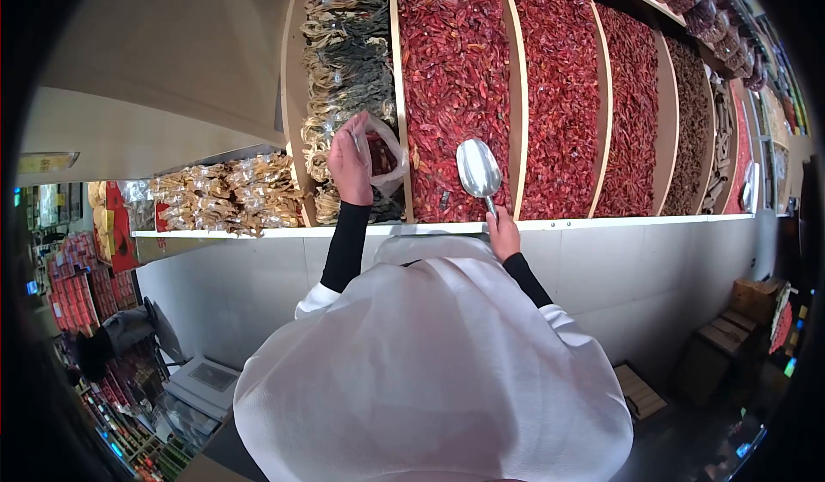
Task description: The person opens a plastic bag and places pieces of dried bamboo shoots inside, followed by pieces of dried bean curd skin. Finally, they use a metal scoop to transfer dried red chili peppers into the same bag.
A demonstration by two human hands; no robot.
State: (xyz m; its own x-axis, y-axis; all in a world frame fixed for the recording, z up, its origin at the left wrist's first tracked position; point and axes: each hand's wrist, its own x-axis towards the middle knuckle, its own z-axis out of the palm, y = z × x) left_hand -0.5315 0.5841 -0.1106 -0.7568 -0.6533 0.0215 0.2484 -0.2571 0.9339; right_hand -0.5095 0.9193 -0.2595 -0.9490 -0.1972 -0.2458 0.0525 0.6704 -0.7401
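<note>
My left hand point(351, 162) is closed on the edge of a clear plastic bag point(391, 166), whose mouth hangs open toward the right. The bag overlaps a bin of bundled dark and pale dried goods point(348, 61) in this view. In my right hand point(504, 234) is the handle of a shiny metal scoop point(479, 169). The scoop's bowl points away from me, over the dried red chillies point(451, 61) in the neighbouring bin. No chillies show in its bowl.
Wooden dividers point(516, 95) separate the bins. More red chillies point(559, 78) and brown dried goods point(685, 121) lie to the right. A white ledge point(584, 223) runs along the front. Wrapped tan dried goods point(228, 194) fill the left end. Packed bags point(713, 22) hang at top right.
</note>
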